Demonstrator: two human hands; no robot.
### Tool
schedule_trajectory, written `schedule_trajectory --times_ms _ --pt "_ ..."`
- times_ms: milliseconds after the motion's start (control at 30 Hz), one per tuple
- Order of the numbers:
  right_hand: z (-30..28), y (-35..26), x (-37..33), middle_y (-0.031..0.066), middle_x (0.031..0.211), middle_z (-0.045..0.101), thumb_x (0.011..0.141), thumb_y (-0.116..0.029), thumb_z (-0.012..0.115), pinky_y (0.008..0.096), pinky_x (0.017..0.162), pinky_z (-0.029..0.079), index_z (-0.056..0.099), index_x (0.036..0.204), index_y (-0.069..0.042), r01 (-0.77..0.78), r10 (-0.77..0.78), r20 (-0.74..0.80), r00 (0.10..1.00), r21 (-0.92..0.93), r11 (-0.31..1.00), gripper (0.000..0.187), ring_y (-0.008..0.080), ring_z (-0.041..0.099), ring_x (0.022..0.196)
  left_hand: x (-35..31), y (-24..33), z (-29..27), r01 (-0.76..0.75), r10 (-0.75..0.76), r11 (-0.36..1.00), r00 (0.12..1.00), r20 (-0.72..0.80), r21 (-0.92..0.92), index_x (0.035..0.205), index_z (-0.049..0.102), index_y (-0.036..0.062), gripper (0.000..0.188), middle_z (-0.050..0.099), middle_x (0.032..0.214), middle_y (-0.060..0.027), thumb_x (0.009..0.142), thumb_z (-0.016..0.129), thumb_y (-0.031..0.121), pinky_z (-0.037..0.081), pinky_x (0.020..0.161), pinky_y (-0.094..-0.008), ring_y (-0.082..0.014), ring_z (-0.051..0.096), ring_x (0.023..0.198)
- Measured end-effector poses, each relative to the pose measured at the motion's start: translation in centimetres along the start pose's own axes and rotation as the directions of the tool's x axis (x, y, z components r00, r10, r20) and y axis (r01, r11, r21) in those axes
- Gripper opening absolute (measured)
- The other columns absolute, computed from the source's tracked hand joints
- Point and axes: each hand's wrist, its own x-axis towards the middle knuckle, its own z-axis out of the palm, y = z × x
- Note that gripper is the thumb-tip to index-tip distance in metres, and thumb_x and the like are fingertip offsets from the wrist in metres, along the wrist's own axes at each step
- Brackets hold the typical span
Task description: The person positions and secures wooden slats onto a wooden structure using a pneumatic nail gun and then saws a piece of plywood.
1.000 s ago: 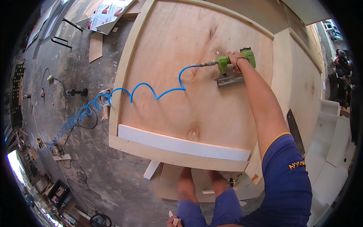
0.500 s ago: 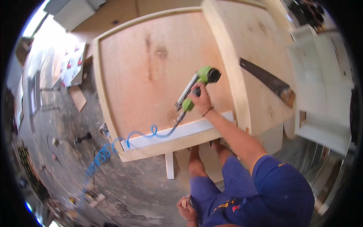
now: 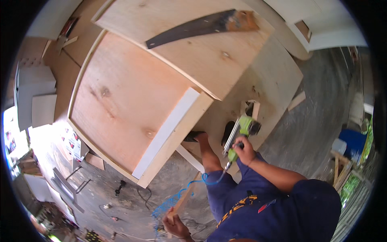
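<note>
A: Where's the nail gun (image 3: 246, 126)?

B: In the right grip (image 3: 244, 152), fingers wrapped round its handle, held over the person's legs.

A: And the left grip (image 3: 176, 228)?

B: Closed on one end of a wooden strip (image 3: 186, 197), the blue hose (image 3: 163, 206) coiling close by.

A: What could go wrong?

B: A stray squeeze might send a nail into a leg (image 3: 210, 156) — it's that near. The coils could snag on the strip, too — and jerk the gun sideways.
</note>
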Motion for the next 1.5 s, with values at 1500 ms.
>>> schedule_trajectory --times_ms 1500 --pt "11.8 46.0 16.3 0.0143 0.141 0.053 0.088 -0.046 0.064 0.0506 0.104 0.046 0.044 0.145 -0.020 -0.762 0.809 0.144 0.570 -0.277 0.586 0.066 0.0375 0.051 0.128 18.3 23.7 20.1 -0.498 0.437 0.833 0.860 0.264 0.241 0.108 0.050 0.0029 0.032 0.054 0.099 -0.0093 0.102 0.049 0.035 0.043 0.095 -0.0390 -0.0220 0.056 0.097"
